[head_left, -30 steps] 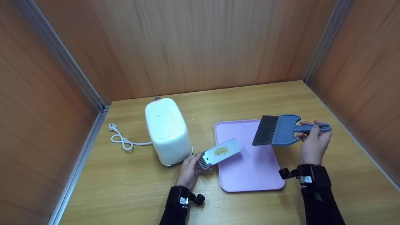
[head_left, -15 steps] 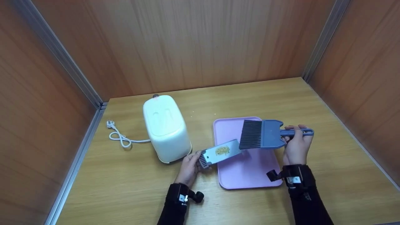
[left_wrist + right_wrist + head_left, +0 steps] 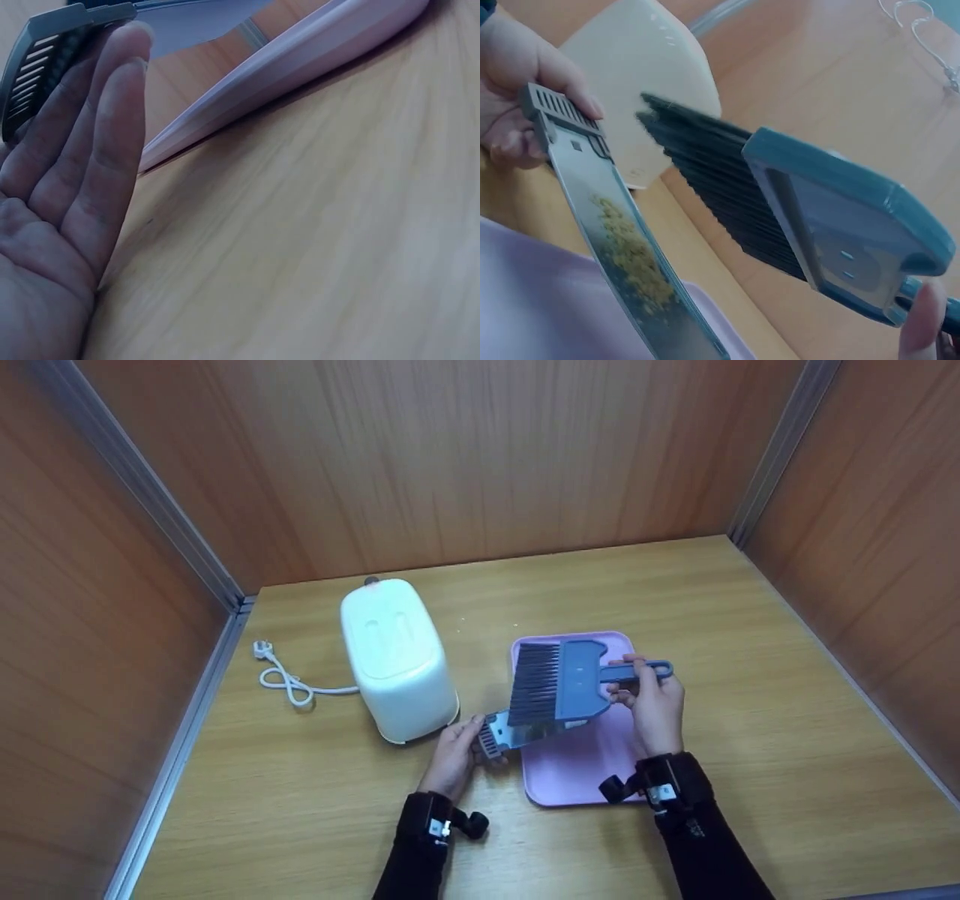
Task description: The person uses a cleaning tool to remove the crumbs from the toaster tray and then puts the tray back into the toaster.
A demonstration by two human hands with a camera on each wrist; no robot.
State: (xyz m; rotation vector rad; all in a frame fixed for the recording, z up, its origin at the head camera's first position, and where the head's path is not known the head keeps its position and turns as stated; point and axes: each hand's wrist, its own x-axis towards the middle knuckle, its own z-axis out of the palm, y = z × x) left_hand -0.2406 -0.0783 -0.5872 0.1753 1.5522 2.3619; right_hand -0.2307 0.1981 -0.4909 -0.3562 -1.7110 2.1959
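Observation:
My left hand (image 3: 450,757) grips the grey slotted end of a narrow crumb tray (image 3: 495,737), with fingers under it and the thumb on top. Yellowish crumbs (image 3: 634,251) lie along its flat metal surface in the right wrist view. My right hand (image 3: 658,716) pinches the looped handle of a blue brush (image 3: 581,682) with dark bristles. Seen from the head, the brush covers most of the crumb tray; the right wrist view shows the bristles apart from it, over its side. Below both lies a pink tray (image 3: 577,780), partly hidden by the brush and right hand.
A white toaster-like appliance (image 3: 397,660) stands left of the pink tray, close to my left hand. Its white cord and plug (image 3: 289,679) lie at the table's left. Small specks dot the table behind. Wooden panels (image 3: 480,465) enclose the back and sides.
My right hand has carried the brush leftward, from beside the pink tray to over the crumb tray, whose crumbs it now hides from the head view. The left hand has held nearly still.

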